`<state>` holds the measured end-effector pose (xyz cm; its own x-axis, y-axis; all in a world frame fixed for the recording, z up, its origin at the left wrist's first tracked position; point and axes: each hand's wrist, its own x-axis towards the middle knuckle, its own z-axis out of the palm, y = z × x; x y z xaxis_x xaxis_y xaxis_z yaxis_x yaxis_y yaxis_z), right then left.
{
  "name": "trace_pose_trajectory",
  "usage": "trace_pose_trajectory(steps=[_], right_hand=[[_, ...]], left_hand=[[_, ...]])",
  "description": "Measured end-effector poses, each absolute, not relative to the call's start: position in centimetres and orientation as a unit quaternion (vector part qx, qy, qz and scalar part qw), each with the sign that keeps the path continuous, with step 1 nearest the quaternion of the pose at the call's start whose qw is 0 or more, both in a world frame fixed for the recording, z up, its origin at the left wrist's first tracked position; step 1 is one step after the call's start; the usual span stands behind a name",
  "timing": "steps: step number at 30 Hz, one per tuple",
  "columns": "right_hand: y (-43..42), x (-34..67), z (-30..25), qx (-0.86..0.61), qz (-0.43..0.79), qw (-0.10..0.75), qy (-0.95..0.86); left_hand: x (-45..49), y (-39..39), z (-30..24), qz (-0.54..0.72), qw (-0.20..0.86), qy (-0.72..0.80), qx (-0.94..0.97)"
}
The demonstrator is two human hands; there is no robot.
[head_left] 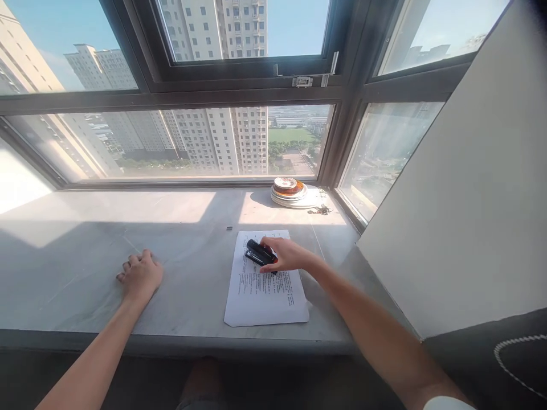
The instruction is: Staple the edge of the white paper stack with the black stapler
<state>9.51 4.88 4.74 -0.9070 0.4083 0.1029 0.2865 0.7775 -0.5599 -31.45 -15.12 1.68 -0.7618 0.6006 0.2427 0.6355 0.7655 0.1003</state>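
A printed sheet of paper point(265, 290) lies flat on the grey stone windowsill point(85, 250). A black stapler point(258, 253) rests on the upper part of the sheet. My right hand point(287, 255) is closed around the stapler's near end, with the fingers wrapped over it. My left hand point(140, 275) rests on the bare sill well to the left of the paper, fingers curled under and holding nothing.
A stack of plates point(289, 192) stands at the back right of the sill by the window, with a small dark object point(321, 210) beside it. A tiny dark piece point(229, 228) lies above the paper. A white wall point(461, 199) bounds the right side.
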Motion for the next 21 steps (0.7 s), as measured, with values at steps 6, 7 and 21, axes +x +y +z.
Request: trace_pose_trajectory(steps=[6, 7, 21], right_hand=[[5.0, 9.5, 3.4, -0.172, 0.23, 0.123, -0.95], [5.1, 9.4, 3.2, -0.17, 0.229, 0.132, -0.949], [5.7, 10.0, 2.9, -0.184, 0.266, 0.167, -0.931]], left_hand=[[-33.0, -15.6, 1.6, -0.095, 0.068, -0.929, -0.351], [-32.6, -15.7, 1.6, -0.112, 0.081, -0.919, -0.37], [-13.5, -11.1, -1.5, -0.199, -0.056, -0.671, -0.712]])
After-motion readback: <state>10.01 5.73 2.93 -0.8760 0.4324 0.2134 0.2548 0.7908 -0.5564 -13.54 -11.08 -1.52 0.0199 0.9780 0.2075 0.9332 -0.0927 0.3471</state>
